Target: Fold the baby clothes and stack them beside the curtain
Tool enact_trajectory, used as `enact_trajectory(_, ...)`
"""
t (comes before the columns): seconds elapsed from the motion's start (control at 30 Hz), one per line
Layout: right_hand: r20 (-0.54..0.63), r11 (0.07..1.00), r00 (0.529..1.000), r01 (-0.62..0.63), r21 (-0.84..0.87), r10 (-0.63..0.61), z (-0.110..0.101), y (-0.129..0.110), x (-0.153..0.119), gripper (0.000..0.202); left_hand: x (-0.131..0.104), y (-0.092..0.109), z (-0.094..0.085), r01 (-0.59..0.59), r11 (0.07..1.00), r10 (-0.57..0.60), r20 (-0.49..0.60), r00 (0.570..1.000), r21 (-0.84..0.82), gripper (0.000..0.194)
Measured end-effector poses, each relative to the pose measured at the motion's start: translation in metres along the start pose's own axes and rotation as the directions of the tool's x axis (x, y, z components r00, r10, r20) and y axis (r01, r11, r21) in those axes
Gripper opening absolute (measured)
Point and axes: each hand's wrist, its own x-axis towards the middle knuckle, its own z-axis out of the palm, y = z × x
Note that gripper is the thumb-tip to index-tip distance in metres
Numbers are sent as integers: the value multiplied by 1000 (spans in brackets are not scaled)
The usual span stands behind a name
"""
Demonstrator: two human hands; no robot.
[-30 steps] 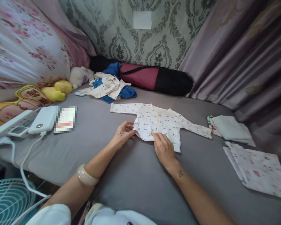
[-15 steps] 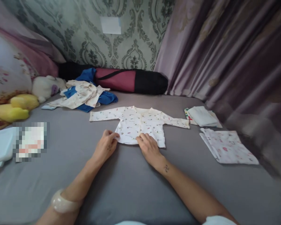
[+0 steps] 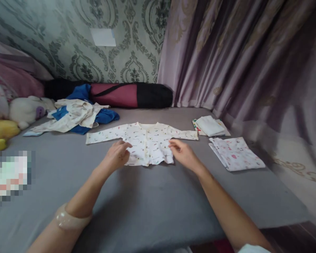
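Observation:
A small white long-sleeved baby shirt (image 3: 144,144) with little printed figures lies face up, sleeves spread to both sides. Its bottom hem is wavy. At its left side, my left hand (image 3: 118,154) hovers with loosely bent fingers apart, the fingertips over the cloth near the side edge. My right hand (image 3: 184,154) is at the opposite side edge, below the right sleeve, fingers bent and slightly apart. Neither hand visibly grips cloth; whether the fingertips touch it is hard to tell.
A folded white printed cloth (image 3: 237,154) and a small folded stack (image 3: 210,125) lie right. Rumpled blue and white clothes (image 3: 79,114) are at back left, beside a plush toy (image 3: 27,110). A long maroon and black bag (image 3: 116,94) lines the wall. Curtains hang right.
Both hands have left the bottom hem and moved up to the shirt's sides, the right one outward to the right. The hem has become wavy. The view has turned right.

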Motion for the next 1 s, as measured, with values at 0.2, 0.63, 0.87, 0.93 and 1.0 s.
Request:
enact_trajectory(0.2, -6, 849, 854, -517, 111, 520, -4, 31, -1, 22, 84, 77, 24, -139, 958, 179, 143, 973, -252, 34)
enact_trajectory(0.63, -26, 887, 929, -361, -288, 370, 16, 14, -17, 19, 173, 118, 100, -107, 951, 155, 150, 976, -290, 29)
enact_trajectory(0.87, -100, 952, 961, -269, -147, 257, 20, 12, -19, 12, 171, 110, 116, 3, 893, 29, 64, 998, -450, 11)
enact_trajectory(0.93, -59, 947, 947, -318, -44, 315, 22, 13, -18, 9, 167, 106, 116, 39, 861, -18, 47, 999, -508, 20)
enact_trajectory(1.0, -44, 945, 945, -326, 0, 325, 24, 14, -17, 12, 164, 102, 116, 95, 757, -85, 47, 995, -647, 27)
